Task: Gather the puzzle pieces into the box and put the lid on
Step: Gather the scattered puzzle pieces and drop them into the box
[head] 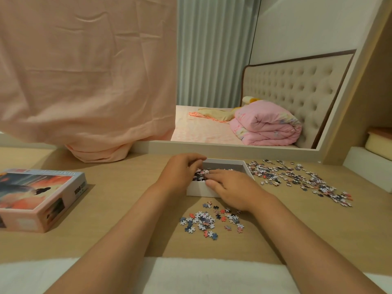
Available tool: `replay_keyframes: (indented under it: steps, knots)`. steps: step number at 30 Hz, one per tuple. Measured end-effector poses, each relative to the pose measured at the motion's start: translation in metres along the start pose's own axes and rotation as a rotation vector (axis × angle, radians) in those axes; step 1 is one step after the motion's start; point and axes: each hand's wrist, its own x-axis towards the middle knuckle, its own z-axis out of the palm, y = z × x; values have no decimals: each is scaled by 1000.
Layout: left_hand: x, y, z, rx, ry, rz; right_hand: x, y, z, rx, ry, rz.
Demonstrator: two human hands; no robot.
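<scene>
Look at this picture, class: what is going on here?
A person is packing away a jigsaw. The left hand and right hand reach into the open white box, over pieces already inside. Loose pieces lie on the table: a small pile before the box, a wider scatter to its right. The lid lies off to the left.

Head-worn wide view, forward and down, close over the table (127, 183).
</scene>
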Motion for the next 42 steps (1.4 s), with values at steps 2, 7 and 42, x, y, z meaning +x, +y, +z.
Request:
replay_keyframes:
  steps: [2,7,42]
  knots:
    - [-1,-2,-4,108,50,38,-1,2,-2,-83,-24,57]
    - [-14,-2,0,413,-83,303,-7,7,-5,-93,84,111]
    - [-42,48,-37,577,-547,-39,-28,-22,-24,147,-126,-38]
